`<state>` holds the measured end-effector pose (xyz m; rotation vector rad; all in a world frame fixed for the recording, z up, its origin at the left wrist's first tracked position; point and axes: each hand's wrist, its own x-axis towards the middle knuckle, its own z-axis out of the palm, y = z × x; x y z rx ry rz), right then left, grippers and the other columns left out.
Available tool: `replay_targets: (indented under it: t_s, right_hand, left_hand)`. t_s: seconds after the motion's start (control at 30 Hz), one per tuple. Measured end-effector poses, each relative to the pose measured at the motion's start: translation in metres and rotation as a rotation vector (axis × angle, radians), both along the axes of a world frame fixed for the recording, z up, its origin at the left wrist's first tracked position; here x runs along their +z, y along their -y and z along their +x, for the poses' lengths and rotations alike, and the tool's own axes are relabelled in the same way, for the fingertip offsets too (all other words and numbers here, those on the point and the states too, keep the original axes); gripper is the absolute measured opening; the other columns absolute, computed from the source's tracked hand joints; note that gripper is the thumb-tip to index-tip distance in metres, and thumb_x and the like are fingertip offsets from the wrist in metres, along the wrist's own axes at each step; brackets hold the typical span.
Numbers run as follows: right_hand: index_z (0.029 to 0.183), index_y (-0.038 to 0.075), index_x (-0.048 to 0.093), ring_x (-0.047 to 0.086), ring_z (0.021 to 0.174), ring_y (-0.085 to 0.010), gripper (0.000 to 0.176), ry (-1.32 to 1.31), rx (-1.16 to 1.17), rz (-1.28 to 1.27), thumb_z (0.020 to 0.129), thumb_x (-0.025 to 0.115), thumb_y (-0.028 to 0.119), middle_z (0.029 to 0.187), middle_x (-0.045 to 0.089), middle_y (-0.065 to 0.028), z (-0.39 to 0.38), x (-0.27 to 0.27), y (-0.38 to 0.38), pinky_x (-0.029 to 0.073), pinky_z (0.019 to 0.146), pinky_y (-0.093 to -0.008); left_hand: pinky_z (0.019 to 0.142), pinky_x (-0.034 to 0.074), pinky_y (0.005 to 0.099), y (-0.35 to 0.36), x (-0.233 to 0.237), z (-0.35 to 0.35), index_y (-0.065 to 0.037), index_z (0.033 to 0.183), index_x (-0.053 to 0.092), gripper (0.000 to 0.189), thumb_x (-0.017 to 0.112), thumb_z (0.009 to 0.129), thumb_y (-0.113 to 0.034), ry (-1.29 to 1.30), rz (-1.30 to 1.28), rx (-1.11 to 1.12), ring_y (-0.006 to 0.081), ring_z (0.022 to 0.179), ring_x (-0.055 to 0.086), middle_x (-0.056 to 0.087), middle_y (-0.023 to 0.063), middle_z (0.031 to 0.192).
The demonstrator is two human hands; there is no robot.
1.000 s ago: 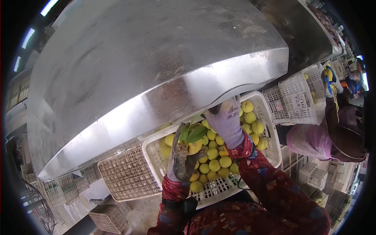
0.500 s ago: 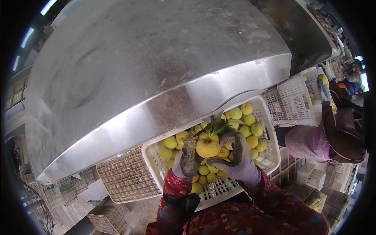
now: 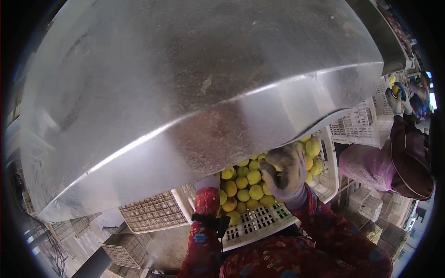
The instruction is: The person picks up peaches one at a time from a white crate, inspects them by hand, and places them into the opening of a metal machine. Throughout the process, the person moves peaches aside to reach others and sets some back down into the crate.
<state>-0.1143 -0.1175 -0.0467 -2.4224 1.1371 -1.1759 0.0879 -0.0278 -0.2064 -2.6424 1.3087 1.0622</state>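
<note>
Fruit (image 3: 255, 192) filled the crate (image 3: 257, 235); over it, my right hand (image 3: 283, 169) curled half-open, seemingly empty. Metal overhanging the crate (image 3: 287, 111) hid my left hand's (image 3: 207, 182) grip, so I judged blind knocks could bruise fruit.

So there's a white plastic crate (image 3: 330, 172) of yellow-green fruit (image 3: 254, 177), partly tucked under a big scuffed metal hood (image 3: 204, 83). Right gloved hand (image 3: 285, 172) is over the fruit, fingers curled; left hand (image 3: 207, 182) is mostly hidden under the metal edge. Brown-stained crate (image 3: 155, 212) sits to the left.
</note>
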Motion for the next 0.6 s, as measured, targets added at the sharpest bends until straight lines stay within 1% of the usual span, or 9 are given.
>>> replay_targets:
  t_s: [0.07, 0.1, 0.17, 0.27, 0.33, 0.43, 0.53, 0.57, 0.6]
  right_hand:
    - [0.11, 0.002, 0.057, 0.063, 0.098, -0.0345, 0.038, -0.333, 0.065, 0.384, 0.08, 0.074, 0.018, 0.107, 0.064, -0.0188, 0.003, -0.047, -0.019, 0.05, 0.081, -0.0451]
    - [0.114, 0.002, 0.057, 0.062, 0.103, -0.0353, 0.04, -0.214, 0.015, 0.718, 0.082, 0.072, 0.021, 0.112, 0.063, -0.0207, 0.004, -0.104, -0.025, 0.05, 0.086, -0.0452]
    - [0.121, 0.002, 0.055, 0.06, 0.111, -0.0361, 0.046, -0.159, 0.006, 1.027, 0.083, 0.071, 0.023, 0.12, 0.061, -0.0228, 0.009, -0.179, -0.027, 0.049, 0.093, -0.0445]
    - [0.132, 0.002, 0.047, 0.056, 0.119, -0.0357, 0.06, -0.382, 0.113, 0.978, 0.082, 0.072, 0.022, 0.128, 0.057, -0.0236, 0.02, -0.225, -0.017, 0.047, 0.099, -0.0419]
    - [0.14, 0.002, 0.042, 0.054, 0.124, -0.0355, 0.069, -0.54, 0.172, 0.935, 0.081, 0.073, 0.021, 0.133, 0.054, -0.0241, 0.026, -0.218, -0.007, 0.046, 0.103, -0.0402]
    - [0.134, 0.005, 0.044, 0.055, 0.121, -0.028, 0.063, 0.207, 0.091, 1.398, 0.079, 0.073, 0.007, 0.131, 0.054, -0.0177, -0.009, -0.141, -0.014, 0.05, 0.098, -0.0369]
    - [0.127, 0.008, 0.044, 0.054, 0.116, -0.0204, 0.059, 0.929, 0.098, 1.628, 0.077, 0.071, -0.007, 0.127, 0.05, -0.0099, -0.033, -0.107, -0.03, 0.054, 0.09, -0.0322]
    - [0.124, 0.009, 0.043, 0.054, 0.113, -0.0178, 0.058, 1.163, 0.115, 1.662, 0.077, 0.069, -0.012, 0.125, 0.048, -0.0072, -0.037, -0.097, -0.034, 0.056, 0.087, -0.0302]
    - [0.124, 0.008, 0.043, 0.054, 0.114, -0.0181, 0.058, 1.148, 0.137, 1.574, 0.077, 0.07, -0.012, 0.126, 0.048, -0.0078, -0.037, -0.085, -0.039, 0.055, 0.087, -0.0305]
  left_hand:
    - [0.112, 0.023, 0.0618, 0.011, -0.011, -0.012, -0.011, 0.147, 0.039, 0.079, 0.059, 0.087, -0.059, 0.055, 0.119, -0.018, 0.05, 0.138, 0.027, 0.03, 0.0271, 0.15]
    - [0.112, 0.023, 0.0619, 0.015, -0.022, -0.012, -0.011, 0.147, 0.038, 0.081, 0.058, 0.087, -0.061, 0.19, 0.236, -0.065, 0.0492, 0.138, 0.028, 0.029, 0.0258, 0.151]
    - [0.11, 0.027, 0.06, 0.015, -0.037, -0.007, -0.01, 0.147, 0.039, 0.081, 0.057, 0.087, -0.063, 0.357, 0.359, -0.176, 0.0471, 0.135, 0.033, 0.033, 0.0231, 0.15]
    - [0.106, 0.036, 0.0558, 0.007, -0.06, 0.008, -0.007, 0.144, 0.041, 0.077, 0.056, 0.09, -0.059, 0.339, 0.432, -0.305, 0.0442, 0.129, 0.043, 0.043, 0.0215, 0.142]
    - [0.1, 0.042, 0.0531, 0.006, -0.051, 0.008, -0.005, 0.143, 0.041, 0.074, 0.057, 0.091, -0.056, 0.362, 0.315, -0.21, 0.0418, 0.124, 0.05, 0.048, 0.0221, 0.139]
    - [0.092, 0.049, 0.0495, 0.008, -0.048, 0.01, -0.003, 0.141, 0.039, 0.074, 0.059, 0.09, -0.054, 0.326, 0.102, -0.183, 0.0382, 0.115, 0.058, 0.053, 0.0239, 0.134]
    - [0.087, 0.054, 0.0437, 0.015, -0.017, 0.014, -0.001, 0.138, 0.038, 0.06, 0.063, 0.094, -0.034, 0.01, 0.06, -0.088, 0.0319, 0.107, 0.064, 0.058, 0.0219, 0.128]
    - [0.088, 0.054, 0.0423, 0.007, -0.002, 0.013, -0.001, 0.137, 0.039, 0.055, 0.062, 0.095, -0.027, -0.205, -0.003, 0.012, 0.0305, 0.108, 0.064, 0.058, 0.0205, 0.127]
    - [0.091, 0.052, 0.0402, 0.0, 0.015, 0.002, -0.001, 0.136, 0.039, 0.053, 0.063, 0.094, -0.022, -0.476, -0.215, 0.16, 0.0284, 0.111, 0.061, 0.056, 0.019, 0.128]
